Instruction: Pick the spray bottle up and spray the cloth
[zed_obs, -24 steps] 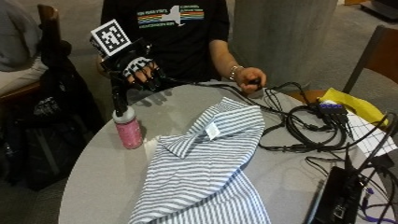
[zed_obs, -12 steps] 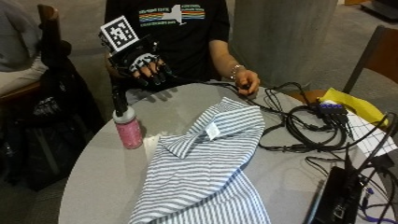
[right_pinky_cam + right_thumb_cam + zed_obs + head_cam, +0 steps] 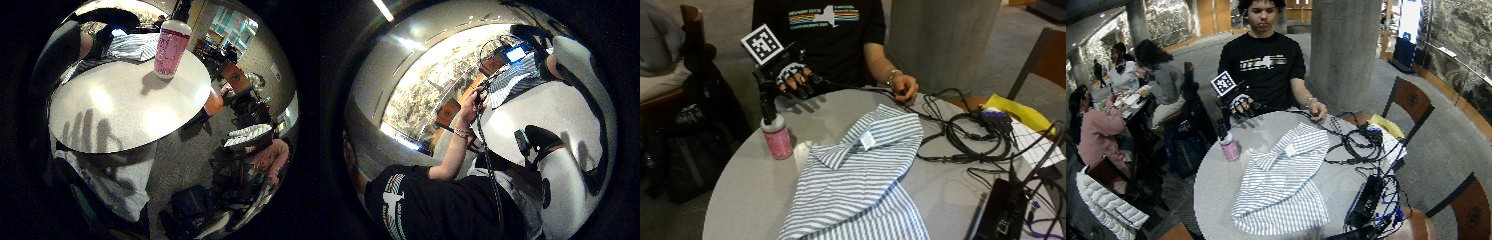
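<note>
- The gloved right hand [image 3: 794,76] is held above the round table [image 3: 746,180] near its far edge, fingers spread and relaxed, nothing gripped.
- The pink spray bottle [image 3: 776,136] is seen upright on the table, below and just beside that hand, untouched.
- The striped cloth [image 3: 859,185] is spread across the table's middle, near the bottle.
- The bare left hand [image 3: 904,87] is rested on the cables [image 3: 966,140].

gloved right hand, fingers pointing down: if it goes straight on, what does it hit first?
Probably bare round grey table. The black-gloved right hand hangs above the rim; its shadow lies on the tabletop. The pink spray bottle stands off to the side. Depth is uncertain.
</note>
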